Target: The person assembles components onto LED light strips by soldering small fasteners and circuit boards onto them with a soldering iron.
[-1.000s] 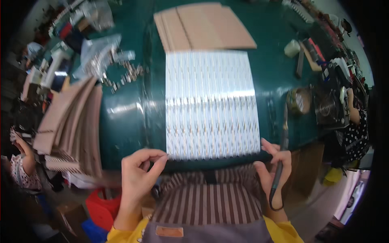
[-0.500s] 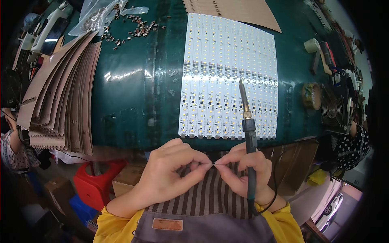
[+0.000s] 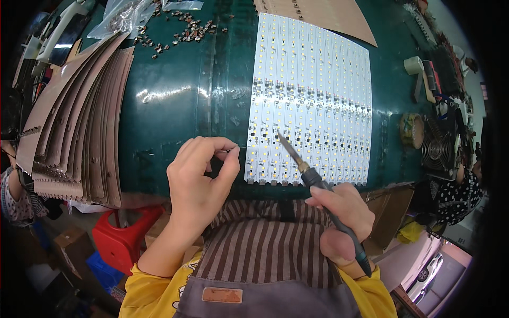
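Note:
A white LED circuit board panel [image 3: 318, 69], made of narrow strips with rows of small yellow LEDs and black chips, lies on the green mat. My left hand [image 3: 199, 175] is closed in a pinch on a thin solder wire [image 3: 241, 147], whose end reaches the panel's left edge. My right hand [image 3: 344, 212] is wrapped round the dark handle of a soldering iron [image 3: 313, 177]. The iron slants up and left, its tip over the lower left part of the panel. Whether the tip touches the board I cannot tell.
Brown board panels [image 3: 79, 116] are stacked at the left, with another brown panel [image 3: 328, 16] beyond the white one. Small components [image 3: 193, 32] lie loose beside a plastic bag [image 3: 124, 18]. A tape roll [image 3: 412, 131] sits at the right; a red stool [image 3: 124, 238] stands below.
My hands have parted from the pinched wire. The left moved up to the panel's left edge with the wire. The right now grips the soldering iron, tilted left, over the panel.

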Demonstrator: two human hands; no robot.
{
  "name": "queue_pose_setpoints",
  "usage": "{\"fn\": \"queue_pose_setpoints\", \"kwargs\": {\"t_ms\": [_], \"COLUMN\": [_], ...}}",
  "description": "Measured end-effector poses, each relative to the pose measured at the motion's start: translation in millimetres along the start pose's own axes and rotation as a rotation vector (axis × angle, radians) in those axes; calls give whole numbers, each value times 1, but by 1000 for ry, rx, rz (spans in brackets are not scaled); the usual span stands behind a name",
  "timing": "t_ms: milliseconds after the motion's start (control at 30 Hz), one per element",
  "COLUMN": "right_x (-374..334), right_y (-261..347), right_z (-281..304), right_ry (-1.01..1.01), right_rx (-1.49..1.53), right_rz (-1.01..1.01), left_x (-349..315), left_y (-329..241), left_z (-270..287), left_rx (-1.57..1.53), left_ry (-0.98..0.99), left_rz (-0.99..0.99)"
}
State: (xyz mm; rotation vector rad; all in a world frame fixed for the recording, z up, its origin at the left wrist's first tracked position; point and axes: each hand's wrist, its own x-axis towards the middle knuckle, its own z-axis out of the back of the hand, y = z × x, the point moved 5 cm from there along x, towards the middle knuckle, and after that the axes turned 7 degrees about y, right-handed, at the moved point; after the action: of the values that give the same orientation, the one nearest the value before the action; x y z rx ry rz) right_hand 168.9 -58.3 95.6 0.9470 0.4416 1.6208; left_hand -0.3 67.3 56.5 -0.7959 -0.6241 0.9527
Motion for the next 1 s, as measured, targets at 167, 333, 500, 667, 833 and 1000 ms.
{"fn": "queue_pose_setpoints", "kwargs": {"t_ms": [167, 333, 500, 667, 833, 1000], "right_x": [4, 7, -1, 1, 6, -3], "right_y": [3, -3, -8, 7, 9, 1], "right_z": [-10, -13, -5, 12, 27, 34], "right_ry": [-56, -138, -179, -281, -435, -455], "right_rx": [-35, 6, 66, -36, -21, 54], "right_rz": [-167, -283, -402, -392, -277, -362], "left_x": [6, 13, 21, 4, 3, 7], "left_y": [4, 5, -5, -28, -46, -47], "left_z": [-6, -7, -1, 12, 19, 13], "left_rx": [-2, 20, 9, -56, -196, -103], "left_ry": [1, -6, -13, 42, -102, -115], "left_rz": [-31, -63, -73, -78, -28, -17]}}
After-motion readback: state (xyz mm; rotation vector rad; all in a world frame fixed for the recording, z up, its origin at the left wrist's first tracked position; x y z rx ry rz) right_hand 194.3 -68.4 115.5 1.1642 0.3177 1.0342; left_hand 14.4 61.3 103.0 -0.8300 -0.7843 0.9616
